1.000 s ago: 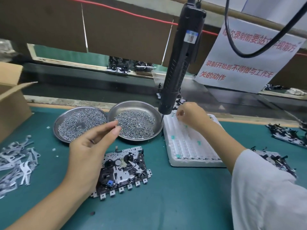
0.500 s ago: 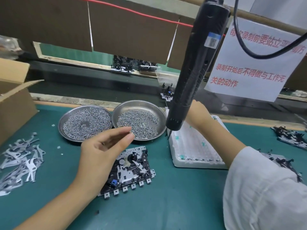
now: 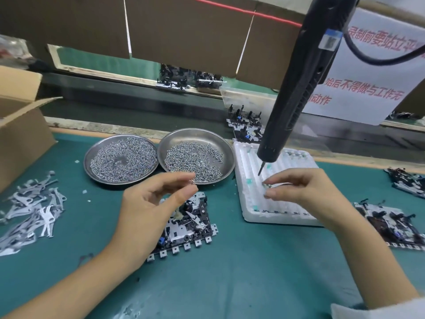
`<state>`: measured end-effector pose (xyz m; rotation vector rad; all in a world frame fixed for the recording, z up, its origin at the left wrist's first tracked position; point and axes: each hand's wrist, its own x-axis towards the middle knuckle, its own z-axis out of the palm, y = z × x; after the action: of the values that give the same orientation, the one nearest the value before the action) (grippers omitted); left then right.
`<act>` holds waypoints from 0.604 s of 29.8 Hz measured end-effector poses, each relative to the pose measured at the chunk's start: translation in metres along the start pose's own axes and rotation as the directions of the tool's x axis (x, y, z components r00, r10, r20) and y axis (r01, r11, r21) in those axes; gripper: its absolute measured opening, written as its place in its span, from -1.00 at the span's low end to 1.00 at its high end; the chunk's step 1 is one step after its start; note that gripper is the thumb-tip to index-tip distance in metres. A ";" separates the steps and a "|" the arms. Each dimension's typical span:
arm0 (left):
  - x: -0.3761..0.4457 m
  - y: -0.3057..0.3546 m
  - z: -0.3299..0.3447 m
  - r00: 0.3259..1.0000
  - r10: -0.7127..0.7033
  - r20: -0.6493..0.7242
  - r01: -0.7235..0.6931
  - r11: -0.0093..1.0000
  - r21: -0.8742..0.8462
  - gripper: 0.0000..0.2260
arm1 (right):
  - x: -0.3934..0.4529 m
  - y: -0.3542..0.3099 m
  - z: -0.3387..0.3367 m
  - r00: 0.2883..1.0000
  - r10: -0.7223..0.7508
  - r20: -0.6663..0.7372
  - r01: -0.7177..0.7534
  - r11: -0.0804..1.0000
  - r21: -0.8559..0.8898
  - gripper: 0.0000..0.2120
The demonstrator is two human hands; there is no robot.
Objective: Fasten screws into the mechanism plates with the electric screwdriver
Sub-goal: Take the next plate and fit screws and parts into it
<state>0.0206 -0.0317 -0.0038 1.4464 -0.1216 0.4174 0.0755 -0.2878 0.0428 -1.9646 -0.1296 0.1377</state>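
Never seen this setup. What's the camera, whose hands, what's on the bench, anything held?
There is no robot here: one wide-angle camera on a person's head looks down at their bare hands. The left hand pinches a small screw above a mechanism plate on the green mat. The right hand pinches a small metal part over a white foam tray. The black electric screwdriver hangs from above, held by nobody. Two metal dishes of screws sit behind, loose metal levers lie far left, and more plates lie right.
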 end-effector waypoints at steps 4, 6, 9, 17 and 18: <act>0.000 -0.001 -0.001 0.999 0.019 0.028 -0.020 0.999 0.030 -0.79 | -0.012 -0.018 0.038 0.982 -0.093 0.165 0.058 0.978 0.202 -0.73; 0.000 -0.002 -0.001 0.999 0.022 0.043 -0.024 0.999 0.036 -0.79 | -0.012 -0.020 0.061 0.978 -0.137 0.157 0.089 0.955 0.283 -0.76; -0.001 -0.003 -0.001 0.998 0.003 0.057 -0.005 1.000 0.028 -0.80 | -0.012 -0.018 0.084 0.980 -0.150 0.129 0.092 0.922 0.376 -0.77; -0.003 -0.003 -0.002 0.994 0.000 0.106 -0.008 0.997 0.078 -0.78 | -0.014 -0.008 0.098 0.980 -0.175 0.089 0.117 0.883 0.454 -0.74; -0.003 -0.003 -0.001 0.994 -0.006 0.106 -0.003 0.997 0.077 -0.79 | -0.014 -0.008 0.099 0.980 -0.178 0.090 0.118 0.882 0.456 -0.74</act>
<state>0.0187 -0.0310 -0.0077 1.5455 -0.1918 0.3469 0.0462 -0.1970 0.0123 -1.4744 -0.3057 0.1773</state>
